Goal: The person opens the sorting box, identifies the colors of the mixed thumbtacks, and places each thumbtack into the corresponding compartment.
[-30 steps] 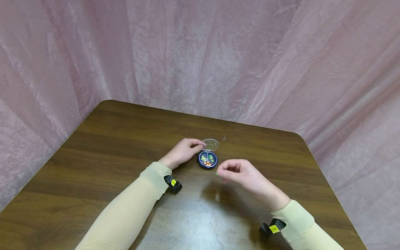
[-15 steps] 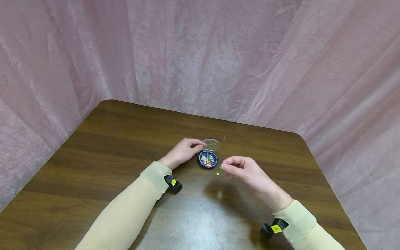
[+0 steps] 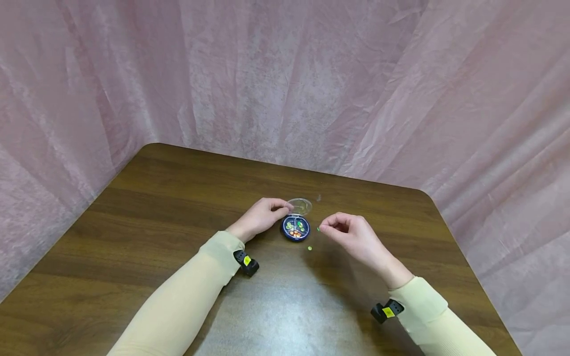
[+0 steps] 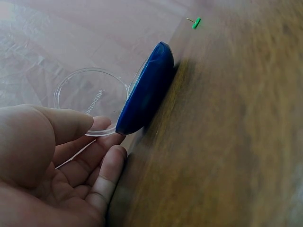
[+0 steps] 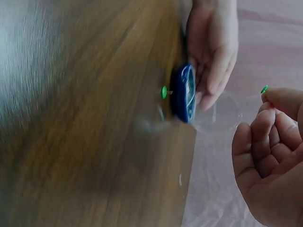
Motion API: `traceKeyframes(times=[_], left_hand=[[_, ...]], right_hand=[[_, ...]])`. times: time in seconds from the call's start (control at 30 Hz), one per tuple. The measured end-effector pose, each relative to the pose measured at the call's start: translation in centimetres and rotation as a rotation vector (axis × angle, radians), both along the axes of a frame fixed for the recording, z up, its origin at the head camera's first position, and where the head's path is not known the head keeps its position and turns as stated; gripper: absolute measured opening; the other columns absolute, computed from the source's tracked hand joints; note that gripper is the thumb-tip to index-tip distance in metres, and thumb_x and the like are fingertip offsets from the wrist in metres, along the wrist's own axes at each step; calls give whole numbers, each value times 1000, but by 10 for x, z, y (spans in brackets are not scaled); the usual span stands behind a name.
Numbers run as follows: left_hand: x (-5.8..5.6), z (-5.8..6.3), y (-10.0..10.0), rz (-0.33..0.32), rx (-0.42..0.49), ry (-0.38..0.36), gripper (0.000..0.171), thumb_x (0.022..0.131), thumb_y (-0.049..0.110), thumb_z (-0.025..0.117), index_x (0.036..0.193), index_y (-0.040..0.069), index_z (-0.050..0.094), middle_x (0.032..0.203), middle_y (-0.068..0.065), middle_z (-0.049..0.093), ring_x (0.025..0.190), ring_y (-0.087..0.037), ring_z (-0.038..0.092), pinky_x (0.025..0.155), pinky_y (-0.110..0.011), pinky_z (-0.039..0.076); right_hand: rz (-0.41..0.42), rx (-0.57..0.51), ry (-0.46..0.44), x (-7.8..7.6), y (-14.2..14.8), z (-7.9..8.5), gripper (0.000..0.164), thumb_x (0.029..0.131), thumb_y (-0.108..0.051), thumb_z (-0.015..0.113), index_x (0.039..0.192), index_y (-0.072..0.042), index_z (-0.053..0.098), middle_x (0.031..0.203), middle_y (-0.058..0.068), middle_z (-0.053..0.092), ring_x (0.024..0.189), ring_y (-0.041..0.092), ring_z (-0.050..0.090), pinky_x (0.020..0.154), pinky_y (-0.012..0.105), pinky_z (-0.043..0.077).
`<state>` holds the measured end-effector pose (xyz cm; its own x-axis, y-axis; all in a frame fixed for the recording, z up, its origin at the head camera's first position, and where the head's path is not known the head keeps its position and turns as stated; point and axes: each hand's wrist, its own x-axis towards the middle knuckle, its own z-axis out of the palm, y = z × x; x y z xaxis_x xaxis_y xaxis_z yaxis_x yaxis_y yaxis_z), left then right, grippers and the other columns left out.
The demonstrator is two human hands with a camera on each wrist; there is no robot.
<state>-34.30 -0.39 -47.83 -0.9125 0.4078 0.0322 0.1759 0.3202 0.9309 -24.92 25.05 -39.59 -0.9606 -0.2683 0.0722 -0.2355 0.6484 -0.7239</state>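
A small round blue pin case [image 3: 296,228] lies on the brown table [image 3: 169,207], its clear lid [image 3: 300,205] hinged open at the back. Green and orange push pins fill its compartments. My left hand [image 3: 262,215] holds the case at its left edge, thumb and fingers on the lid rim [image 4: 87,97] and blue base [image 4: 147,90]. To the right of the case my right hand [image 3: 321,229] pinches a green push pin [image 3: 318,229] between thumb and forefinger, a little above the table; the pin [image 5: 263,89] also shows in the right wrist view. A second green pin [image 3: 309,248] lies loose in front of the case.
Pink cloth [image 3: 285,84] hangs around the table on all sides. The table's far right corner [image 3: 420,190] is rounded. A tiny speck [image 3: 318,198] lies behind the lid. Black wrist cameras [image 3: 247,263] sit on both sleeves.
My right hand has risen and moved back toward the case, carrying the pinched green pin. The other green pin stays on the table. The left hand has not moved.
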Motion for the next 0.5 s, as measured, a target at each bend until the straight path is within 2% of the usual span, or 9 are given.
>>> traceKeyframes(times=[0.17, 0.33, 0.5], left_hand=[[1, 0, 0, 5, 1, 5, 29, 100, 33, 60, 121, 18, 73, 119, 10, 66, 121, -12, 54, 104, -35, 38], [3, -1, 0, -2, 1, -10, 29, 100, 33, 60, 121, 18, 73, 119, 11, 66, 121, -12, 54, 104, -34, 38], [0, 0, -1, -12, 17, -11, 29, 100, 33, 59, 121, 18, 73, 120, 10, 66, 121, -12, 54, 104, -35, 38]], right_hand=[[-29, 74, 47, -13, 2, -3, 16, 92, -40, 70, 97, -25, 73, 91, -5, 70, 76, 17, 58, 66, 31, 48], [-57, 131, 74, -26, 6, -9, 15, 92, -37, 70, 97, -23, 73, 90, -5, 70, 77, 17, 57, 68, 32, 47], [-61, 180, 101, -37, 6, -10, 12, 92, -35, 70, 96, -24, 73, 89, -9, 69, 79, 15, 59, 70, 32, 48]])
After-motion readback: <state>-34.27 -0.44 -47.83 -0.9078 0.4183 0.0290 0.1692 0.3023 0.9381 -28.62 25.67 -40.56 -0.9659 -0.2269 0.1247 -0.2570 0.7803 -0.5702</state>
